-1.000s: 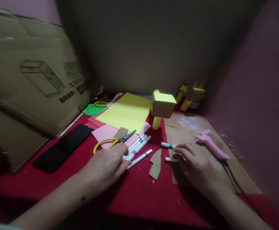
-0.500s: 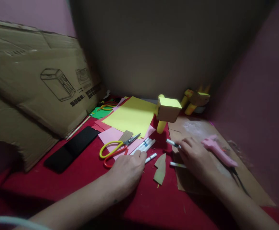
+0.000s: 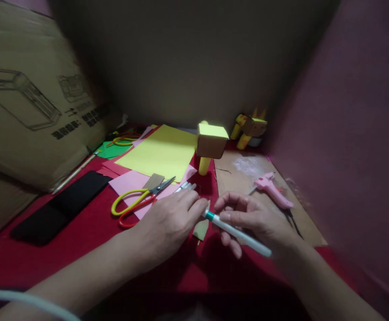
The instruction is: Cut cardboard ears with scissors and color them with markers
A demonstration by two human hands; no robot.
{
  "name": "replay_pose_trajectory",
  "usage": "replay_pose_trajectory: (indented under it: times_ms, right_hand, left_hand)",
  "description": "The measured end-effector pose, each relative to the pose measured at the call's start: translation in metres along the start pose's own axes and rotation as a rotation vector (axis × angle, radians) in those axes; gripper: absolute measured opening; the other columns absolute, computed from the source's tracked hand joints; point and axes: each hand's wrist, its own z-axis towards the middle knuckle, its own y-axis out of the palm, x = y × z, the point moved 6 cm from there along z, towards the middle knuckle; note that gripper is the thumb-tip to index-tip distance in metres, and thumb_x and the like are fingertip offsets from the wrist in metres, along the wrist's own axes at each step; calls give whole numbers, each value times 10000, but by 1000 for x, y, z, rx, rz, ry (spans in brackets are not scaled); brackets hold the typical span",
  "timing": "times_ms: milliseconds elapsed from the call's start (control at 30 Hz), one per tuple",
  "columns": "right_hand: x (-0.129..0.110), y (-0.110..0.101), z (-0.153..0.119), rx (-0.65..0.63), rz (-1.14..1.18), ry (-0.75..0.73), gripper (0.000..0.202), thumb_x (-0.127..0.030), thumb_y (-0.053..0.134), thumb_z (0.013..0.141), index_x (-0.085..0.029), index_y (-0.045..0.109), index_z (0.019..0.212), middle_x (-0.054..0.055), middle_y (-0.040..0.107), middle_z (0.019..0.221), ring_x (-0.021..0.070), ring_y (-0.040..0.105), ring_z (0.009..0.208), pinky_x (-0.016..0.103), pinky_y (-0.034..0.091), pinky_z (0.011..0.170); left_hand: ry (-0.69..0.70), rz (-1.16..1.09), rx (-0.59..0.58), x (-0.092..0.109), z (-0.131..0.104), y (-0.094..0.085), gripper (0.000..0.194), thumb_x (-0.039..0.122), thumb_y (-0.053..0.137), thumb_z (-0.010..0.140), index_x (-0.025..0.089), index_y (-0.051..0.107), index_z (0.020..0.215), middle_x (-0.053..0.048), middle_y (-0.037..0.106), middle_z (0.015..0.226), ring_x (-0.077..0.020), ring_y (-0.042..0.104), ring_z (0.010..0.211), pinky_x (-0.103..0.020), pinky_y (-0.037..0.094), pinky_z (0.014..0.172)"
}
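Observation:
A white marker (image 3: pixel 243 233) with a green band slants between my two hands, above the red cloth. My left hand (image 3: pixel 171 227) is closed, its thumb and fingertips at the marker's upper-left tip by the green band. With thumb and fingers, my right hand (image 3: pixel 254 218) grips the marker's barrel, other fingers curled loosely below. Beneath the hands lies a leaf-shaped cardboard piece (image 3: pixel 200 229), partly hidden. Several other white markers (image 3: pixel 186 187) lie just beyond my left hand, mostly covered by it. Beside that wrist are scissors (image 3: pixel 137 198) with one yellow and one red handle.
Yellow paper (image 3: pixel 159 151) lies over pink and red sheets. Behind my hands stands a cardboard block (image 3: pixel 213 145) on a yellow leg. A pink glue gun (image 3: pixel 275 191) rests on a cardboard sheet (image 3: pixel 228 167). A black phone-like slab (image 3: pixel 60 209) and large carton (image 3: pixel 23 125) are left.
My left hand has left the marker pile and closed on the tip of a marker. My right hand has come inward, gripping the same marker. The view has shifted to the right.

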Motion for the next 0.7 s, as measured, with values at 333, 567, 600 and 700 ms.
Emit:
replay_pose_trajectory:
  times_ms: [333,567,600,700]
  right_hand:
    - [24,5,-23,61,-219,-239,146,-270,730,774,-138,674,804,-13,601,615,57,499,523,159,372,473]
    - [54,3,-38,117,-95,-145,313,-421,656,804,-121,677,716,-18,527,492,65,442,430,190,278,410]
    - [54,6,-41,104,-73,-139,319,-428,664,790,-119,679,709,-14,532,497,66,441,425,193,271,407]
    - [50,14,-47,94,-4,-124,331,-441,684,750,-119,679,678,-15,511,474,67,410,401,206,243,400]
  left_hand:
    - [-186,-378,-146,26,-22,24,133,200,408,924,183,499,829,0,579,708,-124,514,564,-234,374,505]
    - [-39,-212,-130,59,-37,21,228,139,329,915,214,418,719,27,517,606,-126,428,465,-254,247,437]
    - [8,-177,-152,63,-37,18,224,151,343,917,215,426,720,29,510,597,-128,422,461,-258,227,433]
    - [59,-67,-247,71,-35,6,179,206,403,926,211,482,765,27,516,600,-130,426,465,-274,200,430]
